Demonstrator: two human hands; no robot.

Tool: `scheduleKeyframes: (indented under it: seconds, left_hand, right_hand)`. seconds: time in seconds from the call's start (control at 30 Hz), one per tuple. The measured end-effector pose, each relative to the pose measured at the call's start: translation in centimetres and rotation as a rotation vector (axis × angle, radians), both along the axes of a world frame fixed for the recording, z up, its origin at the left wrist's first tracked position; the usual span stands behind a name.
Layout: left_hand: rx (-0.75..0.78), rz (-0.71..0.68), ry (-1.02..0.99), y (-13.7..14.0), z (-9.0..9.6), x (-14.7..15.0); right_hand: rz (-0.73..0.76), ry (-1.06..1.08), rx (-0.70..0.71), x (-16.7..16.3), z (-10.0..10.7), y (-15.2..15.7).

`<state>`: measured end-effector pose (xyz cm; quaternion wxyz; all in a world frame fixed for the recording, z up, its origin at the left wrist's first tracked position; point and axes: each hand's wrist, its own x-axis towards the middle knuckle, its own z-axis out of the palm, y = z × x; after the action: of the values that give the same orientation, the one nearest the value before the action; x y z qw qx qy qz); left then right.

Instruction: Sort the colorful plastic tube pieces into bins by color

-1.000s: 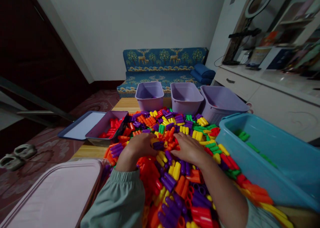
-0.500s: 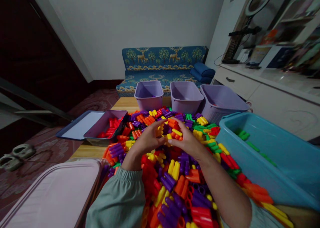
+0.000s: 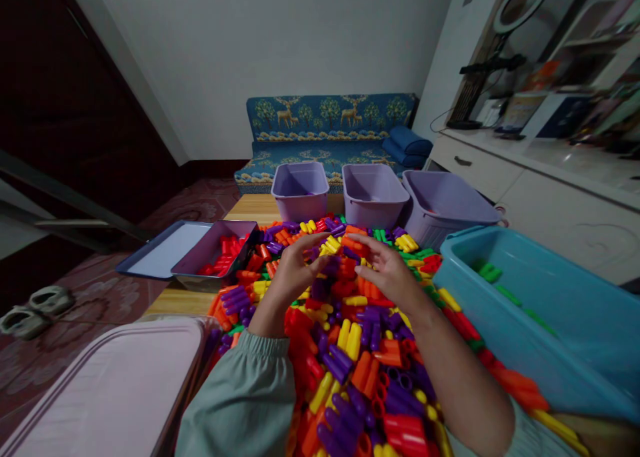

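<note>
A wide heap of plastic building pieces (image 3: 350,340) in red, orange, yellow, purple and green spreads over the table in front of me. They are short round-ended tubes joined side by side. My left hand (image 3: 299,269) hovers at the middle of the heap, thumb and fingers apart and curved inward. Opposite it, my right hand (image 3: 389,273) is likewise spread, its fingertips close to an orange piece (image 3: 354,245). Between the palms show yellow pieces (image 3: 331,245) and red ones. Neither hand visibly grips anything.
Behind the heap stand three purple bins (image 3: 301,207). To the right is a long turquoise tub (image 3: 530,337) with some green pieces inside. At left, an open tin (image 3: 200,282) holds red pieces; a pale lidded box (image 3: 110,383) sits nearer me. A patterned sofa (image 3: 325,147) lies beyond.
My hands have parted, the right one moving rightward and its fingers opening. Pieces that were cupped between them are released, and a yellow one now lies lower on the heap.
</note>
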<state>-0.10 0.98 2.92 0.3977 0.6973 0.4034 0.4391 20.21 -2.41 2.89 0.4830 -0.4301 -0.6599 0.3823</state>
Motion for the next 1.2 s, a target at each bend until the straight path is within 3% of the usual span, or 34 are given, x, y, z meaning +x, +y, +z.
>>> scheduleKeyframes:
  seconds: [0.1, 0.17, 0.27, 0.37, 0.5, 0.73, 0.97, 1.1, 1.2]
  left_hand:
    - [0.073, 0.153, 0.353, 0.2, -0.6, -0.2]
    - [0.138, 0.17, 0.484, 0.0, -0.6, -0.1]
    - [0.238, 0.042, 0.517, -0.3, -0.6, 0.1]
    - [0.257, -0.088, 0.538, -0.5, -0.9, 0.6]
    - [0.227, -0.097, 0.569, -0.6, -1.6, 1.2]
    - [0.238, 0.06, 0.483, -0.3, -1.8, 1.1]
    - [0.163, 0.039, 0.44, -0.3, -1.7, 1.4]
    - [-0.019, 0.117, 0.152, 0.0, -1.7, 1.6]
    - [-0.229, 0.154, -0.109, -0.1, -1.2, 1.4]
  right_hand:
    - [-0.138, -0.227, 0.026, 0.7, -0.6, 0.4]
    - [-0.229, -0.387, 0.018, 1.1, -0.8, 0.4]
    - [-0.313, -0.611, -0.059, 1.0, -0.9, 0.3]
    - [-0.299, -0.747, -0.155, 0.2, -1.1, 0.0]
    - [-0.205, -0.815, -0.137, -1.0, -1.5, -0.3]
    - [-0.154, -0.771, -0.108, -1.5, -1.8, -0.4]
    - [-0.174, -0.721, -0.035, -1.9, -2.0, -0.4]
    - [-0.264, -0.618, -0.099, -1.8, -2.3, -0.1]
    - [-0.317, -0.235, -0.221, -1.9, -2.0, 0.0]
